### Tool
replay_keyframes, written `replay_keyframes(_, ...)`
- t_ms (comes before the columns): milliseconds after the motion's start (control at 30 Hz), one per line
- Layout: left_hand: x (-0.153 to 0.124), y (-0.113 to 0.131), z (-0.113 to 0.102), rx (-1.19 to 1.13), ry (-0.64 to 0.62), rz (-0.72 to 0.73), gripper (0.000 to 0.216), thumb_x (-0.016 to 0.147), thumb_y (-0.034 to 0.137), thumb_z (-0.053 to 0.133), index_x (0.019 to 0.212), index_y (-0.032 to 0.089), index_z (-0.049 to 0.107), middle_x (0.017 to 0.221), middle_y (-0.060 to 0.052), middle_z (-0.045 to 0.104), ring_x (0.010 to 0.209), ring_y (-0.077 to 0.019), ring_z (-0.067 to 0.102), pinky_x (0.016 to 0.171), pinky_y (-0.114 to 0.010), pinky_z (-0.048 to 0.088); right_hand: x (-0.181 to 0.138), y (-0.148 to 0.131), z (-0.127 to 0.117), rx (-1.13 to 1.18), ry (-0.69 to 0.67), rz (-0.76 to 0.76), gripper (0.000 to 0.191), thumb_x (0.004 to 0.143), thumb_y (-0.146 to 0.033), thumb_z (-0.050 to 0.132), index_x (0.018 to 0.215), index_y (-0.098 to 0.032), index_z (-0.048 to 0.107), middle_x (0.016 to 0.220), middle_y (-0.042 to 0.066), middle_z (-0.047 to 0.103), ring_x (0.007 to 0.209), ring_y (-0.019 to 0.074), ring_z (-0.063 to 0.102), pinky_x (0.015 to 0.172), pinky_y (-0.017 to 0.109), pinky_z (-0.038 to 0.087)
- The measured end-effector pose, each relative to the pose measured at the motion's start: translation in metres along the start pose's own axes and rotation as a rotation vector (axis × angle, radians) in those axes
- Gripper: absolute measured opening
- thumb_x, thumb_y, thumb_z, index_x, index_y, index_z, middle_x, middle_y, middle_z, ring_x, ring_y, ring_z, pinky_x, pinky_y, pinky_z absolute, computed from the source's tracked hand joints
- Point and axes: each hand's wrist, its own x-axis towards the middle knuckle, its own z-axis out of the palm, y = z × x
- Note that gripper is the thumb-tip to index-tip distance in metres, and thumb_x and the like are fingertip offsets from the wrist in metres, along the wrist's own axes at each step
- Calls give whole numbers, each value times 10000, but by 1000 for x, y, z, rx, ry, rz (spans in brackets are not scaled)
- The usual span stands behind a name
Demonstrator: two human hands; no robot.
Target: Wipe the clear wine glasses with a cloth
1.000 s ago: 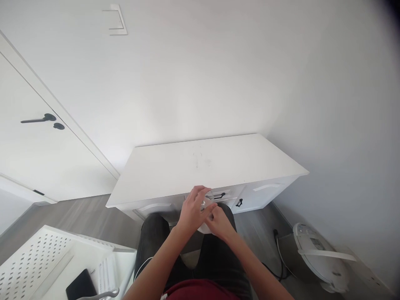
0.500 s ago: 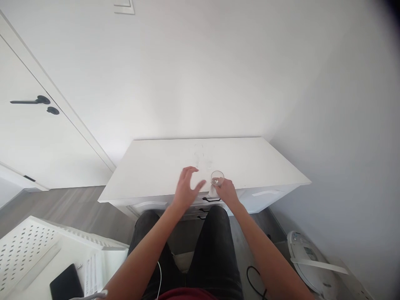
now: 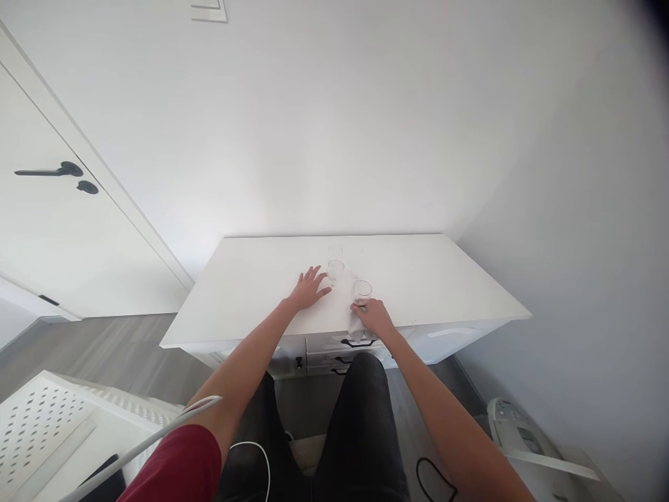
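Observation:
On the white cabinet top (image 3: 256,286) my right hand (image 3: 373,316) grips the lower part of a clear glass (image 3: 362,287) near the front edge. Something whitish and see-through hangs below its fingers at that edge; what it is I cannot make out. My left hand (image 3: 308,288) lies low over the top with its fingers spread. Just beyond its fingertips stands another clear glass (image 3: 335,269), and I cannot tell whether they touch it. Behind that, faint round outlines suggest more clear glassware.
Drawers with black handles (image 3: 358,343) face my knees. A white door (image 3: 47,230) is on the left, with a perforated white stand (image 3: 47,425) below it. At lower right sits a white appliance (image 3: 523,436). A white cable (image 3: 141,446) crosses by my left arm.
My left hand has moved left and a little forward, its fingers now flatter and spread. My right hand still holds the glass, at nearly the same place by the front edge.

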Motion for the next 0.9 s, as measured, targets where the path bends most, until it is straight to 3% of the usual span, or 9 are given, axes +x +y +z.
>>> replay_keyframes(100, 16, -4, 2, 20, -39, 31, 701, 1020, 677, 275, 1584, 269, 359, 1758, -108, 105, 1616, -380, 35, 1257, -671, 103, -1, 3, 1, -17, 12, -27, 366, 963, -424, 585, 1233, -240, 751, 1230, 96, 713, 1006, 232, 706, 882, 326, 522)
replay_keyframes(200, 23, -6, 9, 35, -62, 62, 660, 1027, 650, 287, 1590, 316, 365, 1754, -77, 149, 1616, -380, 40, 1234, -721, 86, -3, 6, 3, -69, 29, -64, 403, 982, -411, 552, 1350, -312, 684, 1539, 95, 502, 1055, 239, 693, 931, 373, 518)
replay_keyframes(300, 24, -6, 16, 53, -72, 83, 605, 1041, 602, 286, 1559, 323, 427, 1739, -67, 219, 1617, -378, 43, 1211, -764, 46, -2, 5, 4, -134, 5, -110, 449, 998, -427, 519, 1434, -369, 612, 1677, 57, 324, 1132, 261, 671, 976, 403, 510)
replay_keyframes(433, 26, -5, 20, 69, -92, 87, 568, 1049, 568, 273, 1476, 309, 543, 1713, -60, 298, 1611, -395, 72, 1190, -797, 19, 5, -3, 0, -215, -92, -140, 458, 1027, -456, 459, 1455, -368, 596, 1690, 45, 323, 1148, 283, 669, 976, 416, 513)
replay_keyframes(633, 23, -11, 17, 89, -93, 43, 559, 1055, 532, 245, 1460, 310, 561, 1716, -48, 293, 1607, -405, 88, 1169, -822, -12, 12, -11, -6, -291, -181, -167, 467, 1053, -449, 392, 1467, -346, 581, 1670, 67, 371, 1187, 293, 663, 981, 428, 504)
replay_keyframes(767, 10, -35, 5, 105, -84, -25, 559, 1053, 524, 242, 1480, 312, 536, 1727, -41, 260, 1607, -409, 81, 1152, -835, -29, 12, -19, 0, -310, -201, -197, 472, 1060, -452, 347, 1407, -311, 635, 1707, 50, 301, 1149, 297, 681, 945, 429, 519)
replay_keyframes(900, -13, -76, -17, 125, -72, -126, 568, 1054, 525, 217, 1490, 316, 515, 1717, -61, 289, 1606, -409, 84, 1137, -846, -21, 14, -42, 17, -327, -220, -262, 477, 1064, -456, 331, 1353, -283, 668, 1719, 57, 269, 1091, 291, 703, 914, 434, 533)
